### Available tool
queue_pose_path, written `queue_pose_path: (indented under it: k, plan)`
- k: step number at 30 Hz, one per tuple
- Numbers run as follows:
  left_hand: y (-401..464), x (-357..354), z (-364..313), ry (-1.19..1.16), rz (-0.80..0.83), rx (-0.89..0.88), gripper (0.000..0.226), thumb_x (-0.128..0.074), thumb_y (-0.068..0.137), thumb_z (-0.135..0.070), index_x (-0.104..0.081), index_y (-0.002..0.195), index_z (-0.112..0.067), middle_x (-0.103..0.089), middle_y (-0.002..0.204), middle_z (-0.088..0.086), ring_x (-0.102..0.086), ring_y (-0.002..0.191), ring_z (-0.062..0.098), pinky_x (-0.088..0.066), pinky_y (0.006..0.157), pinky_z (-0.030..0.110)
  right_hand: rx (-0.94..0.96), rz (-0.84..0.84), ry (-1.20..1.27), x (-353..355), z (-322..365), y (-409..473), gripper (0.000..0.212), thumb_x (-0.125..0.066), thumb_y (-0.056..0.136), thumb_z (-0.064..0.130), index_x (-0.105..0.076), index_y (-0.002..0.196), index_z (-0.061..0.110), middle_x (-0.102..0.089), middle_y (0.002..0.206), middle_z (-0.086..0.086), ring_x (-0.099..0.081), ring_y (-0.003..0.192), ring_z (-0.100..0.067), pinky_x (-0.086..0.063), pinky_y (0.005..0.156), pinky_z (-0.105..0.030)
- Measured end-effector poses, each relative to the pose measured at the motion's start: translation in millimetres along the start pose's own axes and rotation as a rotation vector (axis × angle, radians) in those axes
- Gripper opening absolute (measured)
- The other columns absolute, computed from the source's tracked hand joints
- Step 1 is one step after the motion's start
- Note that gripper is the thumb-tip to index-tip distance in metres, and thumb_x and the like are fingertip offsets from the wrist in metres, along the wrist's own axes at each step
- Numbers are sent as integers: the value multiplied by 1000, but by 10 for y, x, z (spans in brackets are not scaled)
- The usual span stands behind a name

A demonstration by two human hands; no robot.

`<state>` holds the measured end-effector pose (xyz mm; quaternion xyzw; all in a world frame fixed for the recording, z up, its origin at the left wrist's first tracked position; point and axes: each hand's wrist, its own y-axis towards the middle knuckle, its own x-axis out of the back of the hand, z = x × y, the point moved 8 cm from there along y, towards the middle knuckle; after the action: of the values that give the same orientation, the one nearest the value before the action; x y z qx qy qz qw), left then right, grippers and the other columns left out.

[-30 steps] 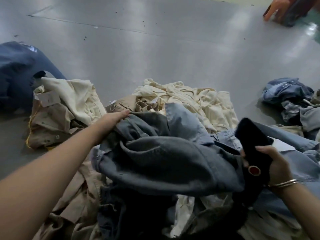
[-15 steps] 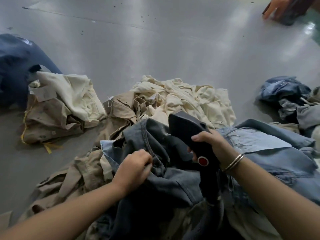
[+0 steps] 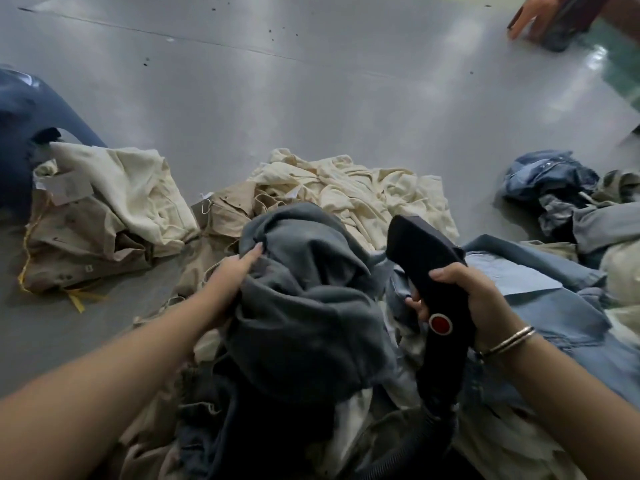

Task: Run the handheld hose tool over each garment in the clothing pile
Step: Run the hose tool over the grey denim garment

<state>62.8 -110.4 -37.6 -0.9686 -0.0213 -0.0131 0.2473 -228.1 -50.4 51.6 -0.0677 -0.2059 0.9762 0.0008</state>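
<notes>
Nearest to me, the right hand (image 3: 481,299) was grasping the black tool (image 3: 433,289), and since half a second before it had drawn the tool off the grey garment (image 3: 304,299), so that the head pointed away over the pile. The left hand (image 3: 232,278) had slid up and was pinching a grey fold, which I judged meant turning it for another pass. Further off lay cream clothes (image 3: 363,192) on the floor (image 3: 311,81).

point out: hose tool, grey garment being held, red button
hose tool (image 3: 424,251), head view, on its dark upper head.
grey garment (image 3: 311,306), head view, on the bunched middle folds.
red button (image 3: 440,323), head view, on the button's centre.
</notes>
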Motion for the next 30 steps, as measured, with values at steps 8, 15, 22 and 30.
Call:
queue_pose_path:
  k: [8,15,22,30]
  plan:
    - [-129,561,236,544,-504,70,62,-66,82,-51,-51,121,-5,-49,131,22,-45,123,36,-35,106,43,-58,101,-100,-325,-241,154,30,-59,62,20,-59,77,-7,-57,57,-20,-52,38,-24,-42,38,-24]
    - [-530,314,886,273,-380,242,61,-74,82,-23,-40,129,-4,-49,133,22,-52,116,34,-43,96,38,-64,175,-160,-578,-330,296,29,-62,63,19,-58,80,-4,-62,56,-16,-54,37,-23,-43,37,-23]
    - [-675,-141,120,-413,301,155,46,-79,66,-44,-74,102,-15,-74,97,14,-73,83,23,-58,64,30,-54,98,-67,-279,-160,136,37,-55,61,20,-54,84,-9,-53,64,-22,-48,50,-29,-35,50,-31]
    - [-1027,-540,-143,-402,542,8,24,-58,79,-16,-62,101,-8,-69,93,9,-67,86,16,-55,74,24,20,450,55,-856,91,-141,43,-77,37,34,-68,65,2,-60,61,-13,-54,45,-20,-40,75,-43]
